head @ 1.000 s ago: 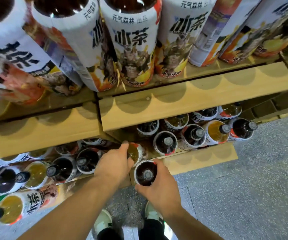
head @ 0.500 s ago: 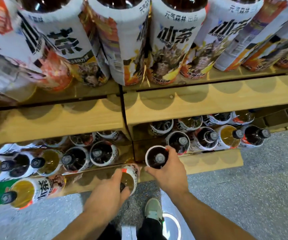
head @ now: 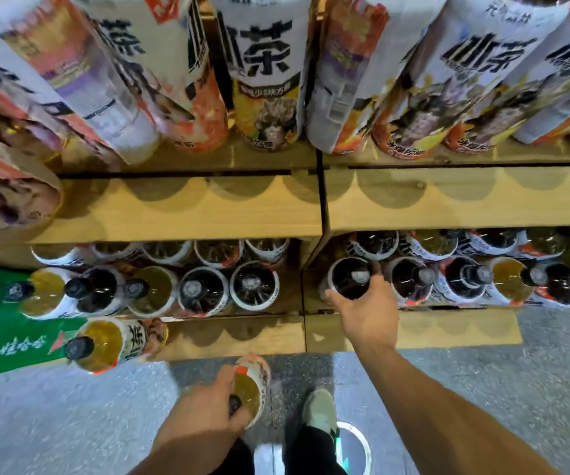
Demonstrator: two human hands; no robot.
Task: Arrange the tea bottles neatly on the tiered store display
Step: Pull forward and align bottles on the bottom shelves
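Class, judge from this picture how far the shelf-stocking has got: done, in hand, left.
Done: the top tier holds a row of bottles. In hand: the right hand grips a dark bottle on the lower tier; the left hand holds a yellow-tea bottle over the floor. Left: placing that one.

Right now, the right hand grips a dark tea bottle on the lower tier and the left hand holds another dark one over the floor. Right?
No: the head view shows the left hand holding a golden tea bottle, not a dark one. The rest is right.
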